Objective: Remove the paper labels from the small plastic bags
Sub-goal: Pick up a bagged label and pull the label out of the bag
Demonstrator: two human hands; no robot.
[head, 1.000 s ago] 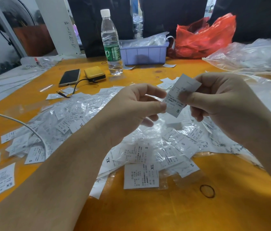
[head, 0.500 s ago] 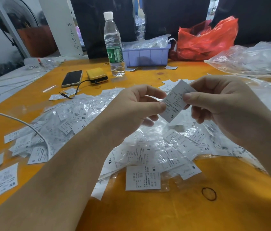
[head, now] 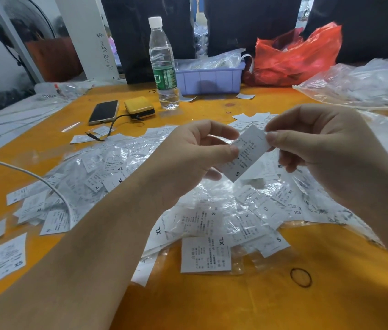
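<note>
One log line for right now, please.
left hand: pinches label | right hand: pinches same S label | held above bag pile | removal: underway

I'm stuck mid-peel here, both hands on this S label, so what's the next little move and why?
Probably pull the hands apart. The left hand pinches the lower part of the S label and the right hand pinches its upper end, held above the pile of bagged labels, so both grips look set.
</note>
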